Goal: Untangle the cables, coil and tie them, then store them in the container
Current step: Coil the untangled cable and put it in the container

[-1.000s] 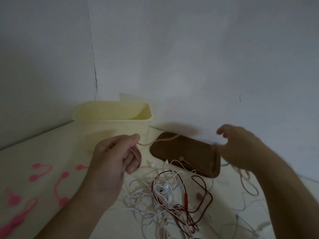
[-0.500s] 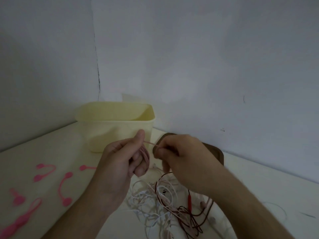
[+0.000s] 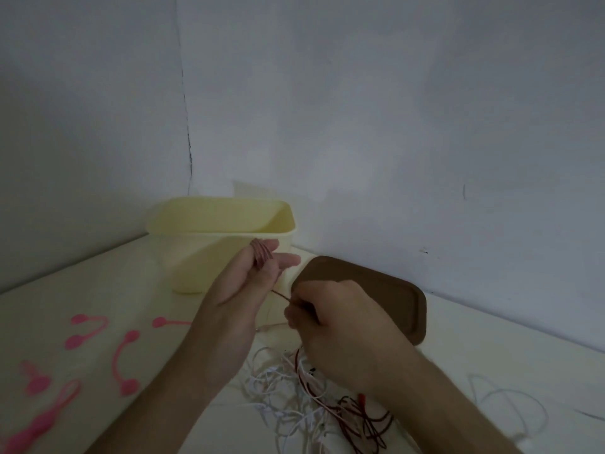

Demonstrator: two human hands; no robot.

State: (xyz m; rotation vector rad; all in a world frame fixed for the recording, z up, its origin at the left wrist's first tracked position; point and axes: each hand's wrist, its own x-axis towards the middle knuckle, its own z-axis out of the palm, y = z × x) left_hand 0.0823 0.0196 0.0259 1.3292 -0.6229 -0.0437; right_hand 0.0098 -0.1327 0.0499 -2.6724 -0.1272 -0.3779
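Pink cable (image 3: pixel 261 256) wound round the left hand's (image 3: pixel 252 283) straight fingers, in front of the yellow container (image 3: pixel 203 244).

Its free strand runs down-right to the right hand (image 3: pixel 330 309) — pinched there; five pink ties (image 3: pixel 124 362) lie left of the container.

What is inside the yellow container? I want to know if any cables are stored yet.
Only the bare inner walls of the yellow container show near its rim. Its front wall hides the bottom, so stored cables cannot be ruled out.
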